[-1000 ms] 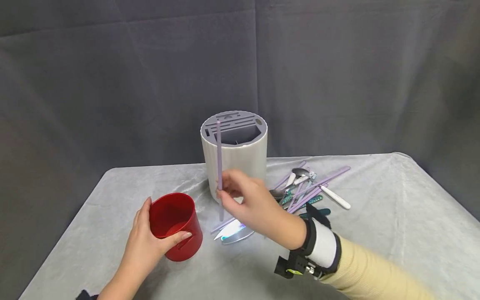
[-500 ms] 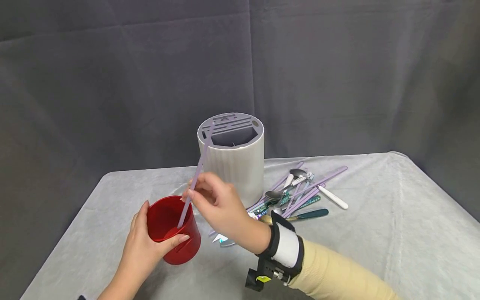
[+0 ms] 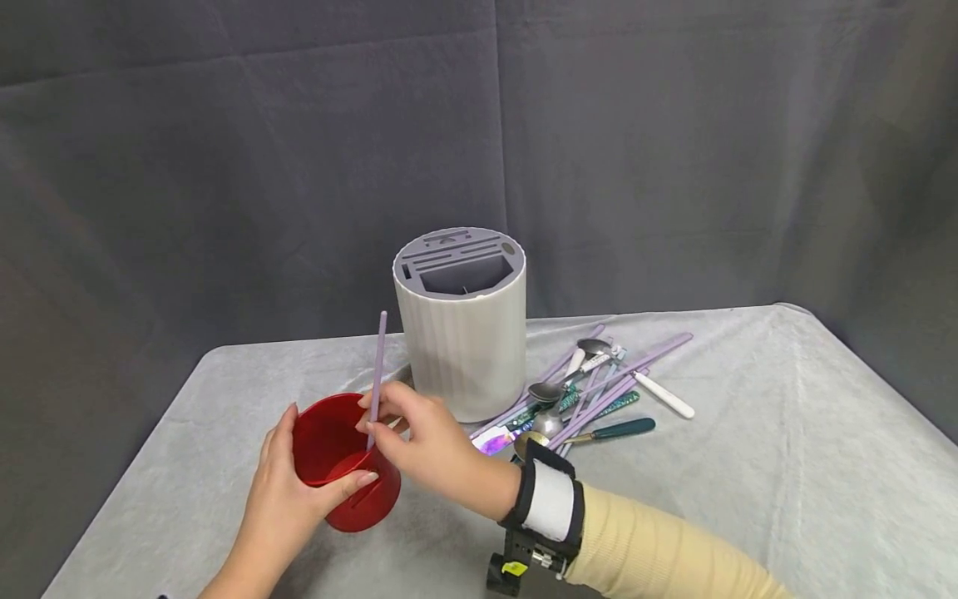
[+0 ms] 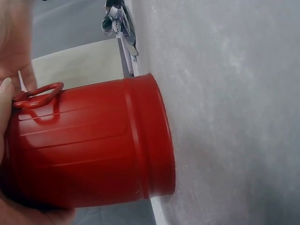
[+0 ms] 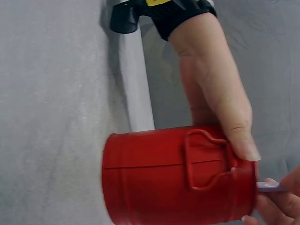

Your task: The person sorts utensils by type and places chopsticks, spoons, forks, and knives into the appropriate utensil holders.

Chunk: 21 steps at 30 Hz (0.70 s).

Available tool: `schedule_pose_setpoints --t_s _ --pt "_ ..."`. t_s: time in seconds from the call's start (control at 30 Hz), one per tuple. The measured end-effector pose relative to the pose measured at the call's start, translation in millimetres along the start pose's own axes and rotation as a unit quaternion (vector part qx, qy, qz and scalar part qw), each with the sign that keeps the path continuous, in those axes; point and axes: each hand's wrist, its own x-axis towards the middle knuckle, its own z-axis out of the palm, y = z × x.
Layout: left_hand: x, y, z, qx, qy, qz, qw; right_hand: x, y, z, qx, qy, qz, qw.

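In the head view my left hand (image 3: 288, 491) holds a red metal pail (image 3: 364, 495), fingers on the far side and thumb over the near rim. The pail stands on the cloth; its small wire handle shows in the left wrist view, where the red pail (image 4: 89, 145) fills the middle. My right hand (image 3: 427, 441) pinches a slim purple chopstick (image 3: 379, 349), nearly upright, its lower end inside the pail's mouth near the right rim. The right wrist view shows the purple chopstick (image 5: 269, 187) at the pail's rim; how deep it reaches is hidden.
A white ribbed utensil holder (image 3: 464, 358) with a grey slotted top stands behind the pail. Right of it lies a loose pile of purple chopsticks (image 3: 599, 408), spoons (image 3: 546, 391) and other cutlery, with a white handle (image 3: 666, 395) sticking out. A grey cloth (image 3: 748, 466) covers the table.
My right hand has carried the chopstick left from before the utensil holder to the pail, and its end has gone lower into the mouth. The left hand has kept hold of the pail.
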Motion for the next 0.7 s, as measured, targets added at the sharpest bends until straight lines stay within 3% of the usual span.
schedule_pose_setpoints --t_s 0.27,0.7 --pt "-0.1 -0.1 -0.9 -0.005 0.001 0.005 1.0000 -1 7 3.6 -0.023 -0.015 0.012 1.000" --pt "-0.9 1.0 -1.1 -0.004 0.003 0.008 1.0000 -3 8 -6.9 0.001 -0.032 0.026 0.999"
